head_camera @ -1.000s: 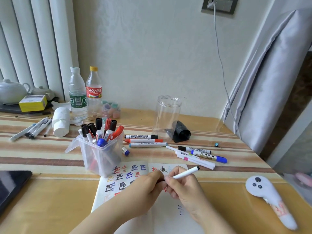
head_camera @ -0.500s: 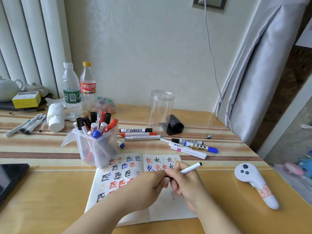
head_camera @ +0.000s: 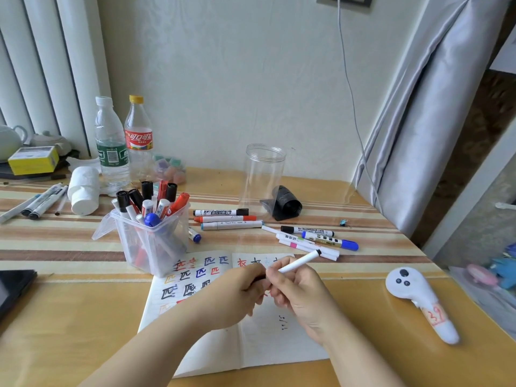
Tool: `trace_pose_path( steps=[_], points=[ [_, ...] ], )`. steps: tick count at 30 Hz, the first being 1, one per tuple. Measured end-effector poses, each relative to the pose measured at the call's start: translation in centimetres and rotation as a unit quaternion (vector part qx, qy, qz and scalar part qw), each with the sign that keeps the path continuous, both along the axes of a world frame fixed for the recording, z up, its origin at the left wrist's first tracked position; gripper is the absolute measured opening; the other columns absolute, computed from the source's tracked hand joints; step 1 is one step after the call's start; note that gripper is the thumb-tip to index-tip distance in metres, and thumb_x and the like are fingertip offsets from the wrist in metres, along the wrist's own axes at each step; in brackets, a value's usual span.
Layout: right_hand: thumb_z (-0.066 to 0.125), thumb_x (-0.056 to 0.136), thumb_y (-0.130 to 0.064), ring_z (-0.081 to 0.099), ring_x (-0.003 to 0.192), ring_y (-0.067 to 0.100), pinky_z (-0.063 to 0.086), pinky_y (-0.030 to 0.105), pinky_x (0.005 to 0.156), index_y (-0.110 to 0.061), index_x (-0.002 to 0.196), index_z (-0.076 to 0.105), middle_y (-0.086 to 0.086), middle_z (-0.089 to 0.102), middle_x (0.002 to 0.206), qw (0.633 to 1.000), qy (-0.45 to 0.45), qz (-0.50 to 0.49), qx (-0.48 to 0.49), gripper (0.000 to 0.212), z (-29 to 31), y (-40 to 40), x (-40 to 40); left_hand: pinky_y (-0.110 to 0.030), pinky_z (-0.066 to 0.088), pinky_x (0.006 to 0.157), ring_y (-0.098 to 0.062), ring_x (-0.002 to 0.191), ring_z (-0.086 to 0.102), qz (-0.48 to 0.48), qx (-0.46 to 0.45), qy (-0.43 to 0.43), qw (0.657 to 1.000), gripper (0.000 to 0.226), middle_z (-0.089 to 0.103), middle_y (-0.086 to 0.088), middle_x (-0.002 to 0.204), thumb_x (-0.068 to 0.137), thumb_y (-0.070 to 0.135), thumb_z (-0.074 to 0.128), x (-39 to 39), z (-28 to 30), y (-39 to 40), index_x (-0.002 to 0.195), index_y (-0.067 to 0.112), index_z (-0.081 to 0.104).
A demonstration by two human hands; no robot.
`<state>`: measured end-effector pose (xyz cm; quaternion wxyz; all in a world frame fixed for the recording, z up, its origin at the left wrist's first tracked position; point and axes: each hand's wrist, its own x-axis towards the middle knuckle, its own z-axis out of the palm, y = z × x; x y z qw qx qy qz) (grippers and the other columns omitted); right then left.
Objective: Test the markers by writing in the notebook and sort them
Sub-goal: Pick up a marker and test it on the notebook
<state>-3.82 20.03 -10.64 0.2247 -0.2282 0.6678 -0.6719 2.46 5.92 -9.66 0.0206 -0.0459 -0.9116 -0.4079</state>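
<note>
Two hands are occupied over the notebook [head_camera: 212,344]: the right hand [head_camera: 304,297] has its grip closed round a slim white marker [head_camera: 300,261], whose black-tipped end points up and away to the right, while the left hand [head_camera: 237,291] is curled at the marker's near end. Whether a cap is being pulled or fitted cannot be told.

Progress: many characters in black, red, blue and orange are already entered on the left page, and a few on the right page; testing is judged well under way.

Sorted lots, as far as can be judged: about ten markers stand in the clear tub [head_camera: 150,244]; seven or so lie loose on the desk [head_camera: 69,317] beyond the notebook [head_camera: 223,219]; some four pens [head_camera: 36,202] lie at the far left. One tall clear jar [head_camera: 264,177] holds nothing.

Other items: two bottles [head_camera: 111,146], one white controller [head_camera: 416,300], one paper roll [head_camera: 83,194].
</note>
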Motion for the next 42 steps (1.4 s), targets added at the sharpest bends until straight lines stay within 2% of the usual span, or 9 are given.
trace_pose_path(
  steps=[6,14,19,22,25,28,32,36,42],
  points=[
    [0.054,0.094,-0.028,0.043,0.044,0.005,0.036,0.024,0.053,-0.016,0.061,0.047,-0.007,0.048,0.047,0.986,0.125,-0.099,0.041,0.036,-0.4,-1.7,0.9,-0.019,0.036,0.062,0.0,0.057,0.044,0.031,0.053,0.009,0.998,0.022,0.048,0.014,0.072,0.099,0.026,0.03,0.2,-0.7,0.7,0.093,0.017,0.049],
    [0.044,0.097,-0.034,0.053,0.055,0.017,0.04,0.026,0.055,-0.014,0.068,0.047,-0.003,0.054,0.055,0.966,0.093,-0.213,0.112,0.036,-0.6,-3.9,1.1,-0.016,0.032,0.052,0.0,0.051,0.041,0.078,0.061,0.021,0.995,0.027,0.041,0.011,0.064,0.099,0.025,0.03,0.1,-1.1,1.1,0.073,0.023,0.036],
    [0.052,0.09,-0.04,0.046,0.049,0.008,0.04,0.022,0.051,-0.009,0.075,0.052,-0.009,0.05,0.051,0.992,-0.003,-0.124,-0.008,0.034,-0.7,-3.9,1.4,-0.023,0.038,0.063,-0.003,0.058,0.042,0.097,0.114,0.006,0.989,0.025,0.056,0.002,0.078,0.099,0.026,0.031,-0.1,-1.6,0.3,0.084,0.016,0.048],
    [0.05,0.086,-0.043,0.05,0.053,0.006,0.042,0.017,0.048,-0.004,0.088,0.058,0.003,0.053,0.065,0.992,0.026,-0.121,-0.036,0.04,-0.3,-4.1,1.9,-0.017,0.037,0.065,0.005,0.06,0.05,0.086,0.193,0.014,0.977,0.023,0.056,0.019,0.069,0.099,0.026,0.033,0.1,-0.8,0.6,0.105,0.025,0.055],
    [0.04,0.098,-0.033,0.056,0.051,-0.001,0.044,0.014,0.047,-0.008,0.087,0.056,-0.002,0.056,0.066,0.98,0.028,-0.186,-0.069,0.031,0.0,-4.8,2.3,-0.02,0.044,0.074,-0.007,0.078,0.056,0.072,0.254,0.018,0.964,0.029,0.056,0.018,0.087,0.098,0.031,0.033,0.4,-0.2,1.8,0.116,0.024,0.055],
    [0.035,0.099,-0.034,0.066,0.082,0.006,0.048,0.02,0.071,-0.014,0.084,0.057,-0.005,0.071,0.084,0.973,0.025,-0.202,-0.113,0.034,0.0,-5.4,2.3,-0.033,0.045,0.092,-0.011,0.099,0.057,0.086,0.325,0.003,0.942,0.029,0.063,0.0,0.108,0.097,0.034,0.035,0.6,0.0,2.3,0.113,0.024,0.057],
    [0.031,0.101,-0.035,0.066,0.068,0.017,0.05,0.035,0.072,-0.015,0.075,0.052,0.003,0.069,0.067,0.972,-0.005,-0.204,-0.115,0.039,-0.1,-5.8,2.5,-0.029,0.038,0.103,-0.004,0.114,0.05,0.098,0.359,-0.001,0.928,0.027,0.058,0.013,0.112,0.098,0.028,0.033,0.4,-0.1,2.5,0.11,0.03,0.057],
    [0.034,0.101,-0.032,0.065,0.061,0.013,0.049,0.033,0.068,-0.013,0.076,0.055,-0.004,0.065,0.056,0.968,-0.028,-0.23,-0.094,0.038,-0.4,-6.2,2.4,-0.032,0.031,0.108,-0.005,0.122,0.042,0.102,0.353,-0.003,0.93,0.028,0.055,0.02,0.109,0.099,0.028,0.034,0.4,-0.9,2.5,0.108,0.029,0.06],
    [0.036,0.101,-0.03,0.067,0.07,0.009,0.051,0.028,0.07,-0.018,0.076,0.057,-0.006,0.065,0.066,0.961,-0.042,-0.265,-0.072,0.034,-0.5,-6.3,2.6,0.005,0.035,0.071,0.026,0.09,0.047,0.125,0.35,-0.011,0.928,0.03,0.058,0.017,0.112,0.098,0.03,0.035,0.5,-1.7,2.4,0.115,0.025,0.059]
  ],
)
